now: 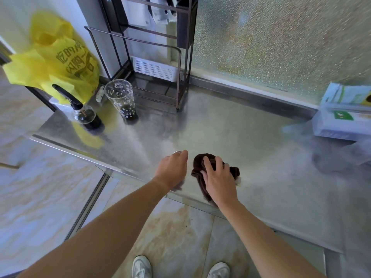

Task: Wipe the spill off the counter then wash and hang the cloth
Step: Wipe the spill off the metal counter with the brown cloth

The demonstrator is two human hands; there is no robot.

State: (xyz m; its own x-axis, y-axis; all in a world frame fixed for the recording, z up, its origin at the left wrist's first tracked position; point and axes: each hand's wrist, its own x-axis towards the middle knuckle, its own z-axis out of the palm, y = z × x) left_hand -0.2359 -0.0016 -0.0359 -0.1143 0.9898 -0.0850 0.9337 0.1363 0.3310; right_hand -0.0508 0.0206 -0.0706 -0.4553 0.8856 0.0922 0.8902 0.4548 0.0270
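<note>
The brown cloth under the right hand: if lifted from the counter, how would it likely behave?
The brown cloth lies bunched in soft folds under the right hand, so it would probably droop limply. It looks like thick terry, likely light unless soaked. On the smooth steel counter it should slide easily when pushed.

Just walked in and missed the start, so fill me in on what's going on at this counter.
A person stands at a steel counter and presses a dark brown cloth flat under the right hand, near the front edge. The left hand rests beside the cloth, holding nothing. Further back on the left stand a printed glass with dark liquid at its bottom and a spray bottle. No spill shows plainly on the metal. The cloth is not yet washed or hung.
</note>
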